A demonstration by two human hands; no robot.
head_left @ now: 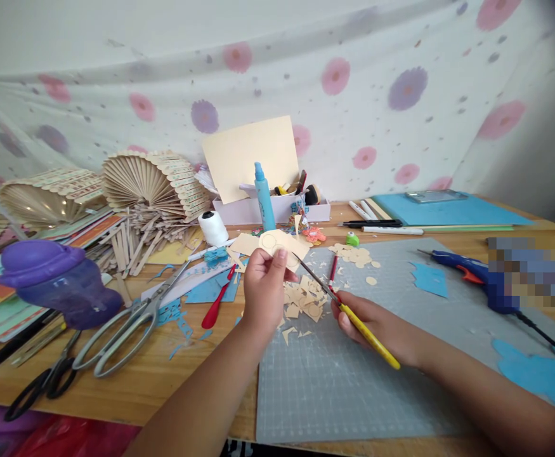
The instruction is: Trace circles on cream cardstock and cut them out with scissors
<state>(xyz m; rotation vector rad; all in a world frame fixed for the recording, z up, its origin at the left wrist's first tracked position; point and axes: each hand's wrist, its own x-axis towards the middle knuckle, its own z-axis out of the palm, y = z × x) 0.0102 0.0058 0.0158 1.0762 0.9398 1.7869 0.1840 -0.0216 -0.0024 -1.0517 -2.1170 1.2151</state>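
forearms of yours come in from the near edge across a grey gridded cutting mat (353, 400) on the wooden table (172, 374). your right hand (382, 330) is closed in a pen grip around a yellow-handled craft knife (370, 337), its thin blade slanting up and left so the tip sits just beside the paper in your other hand. your left hand (264, 289) is raised above the mat's left edge, thumb and fingers pinching a cream card cutout with pencilled circles (271, 243). between the hands, a heap of cream card scraps (303, 306) lies on the mat. to the left, big silver scissors (129, 324) rest on the wood, with black-handled scissors (44, 384) nearer you and a purple plastic bottle (58, 279) beyond. on the right lies a blue glue gun (462, 270). further back stand a blue glue bottle (264, 197), a white box of supplies (277, 209) and fans of wooden sticks (158, 181), before a flowered cloth (353, 76)
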